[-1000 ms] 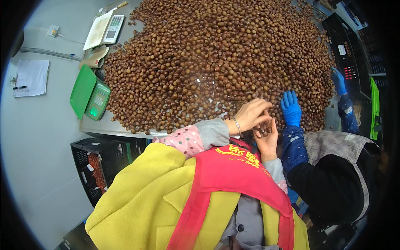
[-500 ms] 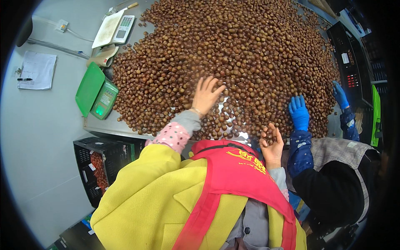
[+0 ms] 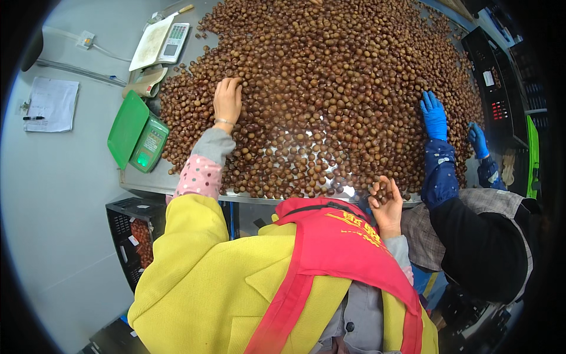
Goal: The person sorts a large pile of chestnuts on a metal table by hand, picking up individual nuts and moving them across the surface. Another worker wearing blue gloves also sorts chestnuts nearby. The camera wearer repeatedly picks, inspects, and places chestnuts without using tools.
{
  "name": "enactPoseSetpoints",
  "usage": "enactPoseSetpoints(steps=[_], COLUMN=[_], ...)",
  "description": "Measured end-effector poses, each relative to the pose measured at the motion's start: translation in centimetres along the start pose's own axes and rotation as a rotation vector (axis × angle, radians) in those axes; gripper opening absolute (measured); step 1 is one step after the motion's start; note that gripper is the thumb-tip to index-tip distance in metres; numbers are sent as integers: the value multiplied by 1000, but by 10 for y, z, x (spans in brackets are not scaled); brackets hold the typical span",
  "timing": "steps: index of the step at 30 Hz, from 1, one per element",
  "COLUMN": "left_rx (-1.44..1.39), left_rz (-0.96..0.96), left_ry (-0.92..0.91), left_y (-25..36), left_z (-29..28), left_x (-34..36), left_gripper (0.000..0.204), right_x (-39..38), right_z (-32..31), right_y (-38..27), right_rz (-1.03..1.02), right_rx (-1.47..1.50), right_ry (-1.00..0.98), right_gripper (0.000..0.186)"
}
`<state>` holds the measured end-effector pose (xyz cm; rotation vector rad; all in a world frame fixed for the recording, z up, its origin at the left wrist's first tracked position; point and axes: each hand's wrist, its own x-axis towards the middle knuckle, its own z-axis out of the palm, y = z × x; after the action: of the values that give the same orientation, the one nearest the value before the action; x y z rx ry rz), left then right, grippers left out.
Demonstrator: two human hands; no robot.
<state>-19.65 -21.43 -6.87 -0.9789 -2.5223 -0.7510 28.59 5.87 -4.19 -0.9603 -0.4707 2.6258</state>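
Observation:
A broad heap of round brown nuts, like macadamias in shell, covers the metal table. My left hand lies palm down on the left part of the heap, fingers reaching forward and bent a little onto the nuts; nothing shows gripped in it. At the table's near edge, my right hand is turned palm up. Its fingers curl around a few brown nuts. Between my hands the nuts lie thinner, and bright metal shows through.
A green scale and a white scale stand left of the heap. To my right, a co-worker's blue-gloved hand touches the nuts; the other glove is beyond. A black crate stands below the table's left end.
My left hand has swept left and farther over the heap, its fingers drawing together. The right hand stays almost in place with nuts. The co-worker's nearer glove has moved farther up the heap.

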Motion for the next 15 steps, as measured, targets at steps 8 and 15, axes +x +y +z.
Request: enactPoseSetpoints(steps=[8,15], left_rx=[61,211], left_rz=[98,183], left_ry=[-410,-628], left_y=[-6,-7], left_z=[36,47], left_x=[43,59], left_gripper=[36,38], right_x=[-2,0], right_z=[-1,-6], right_y=[2,4], right_rz=[-14,-24], right_rx=[-1,17], right_ry=[32,38], right_gripper=[37,38])
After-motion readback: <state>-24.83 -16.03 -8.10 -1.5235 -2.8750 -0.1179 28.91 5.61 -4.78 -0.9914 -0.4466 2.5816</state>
